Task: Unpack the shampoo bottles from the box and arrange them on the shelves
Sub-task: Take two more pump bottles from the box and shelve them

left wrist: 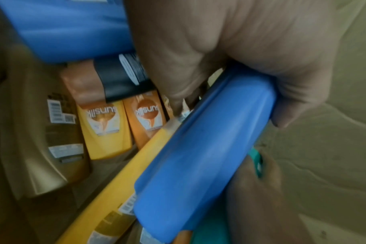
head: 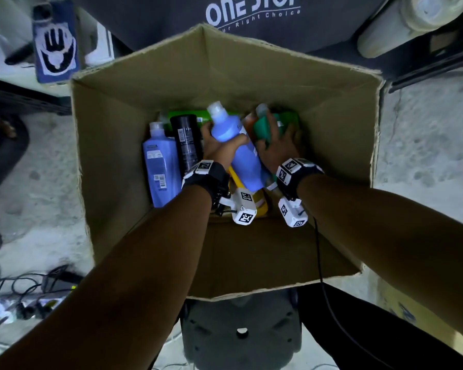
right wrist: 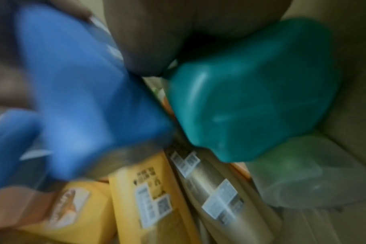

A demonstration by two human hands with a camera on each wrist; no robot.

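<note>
Your left hand (head: 219, 148) grips the blue bottle (head: 241, 150), tilted inside the cardboard box (head: 340, 124) | your right hand (head: 278, 148) seemingly curls round the teal bottle (head: 262, 129) just beside it, though blurred.

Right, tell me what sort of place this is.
Probably a shop or its stockroom. A cardboard box of mixed shampoo bottles, such as a blue bottle, is being unpacked; a "ONE STOP" sign sits behind it, and cables trail across the bare concrete floor.
</note>
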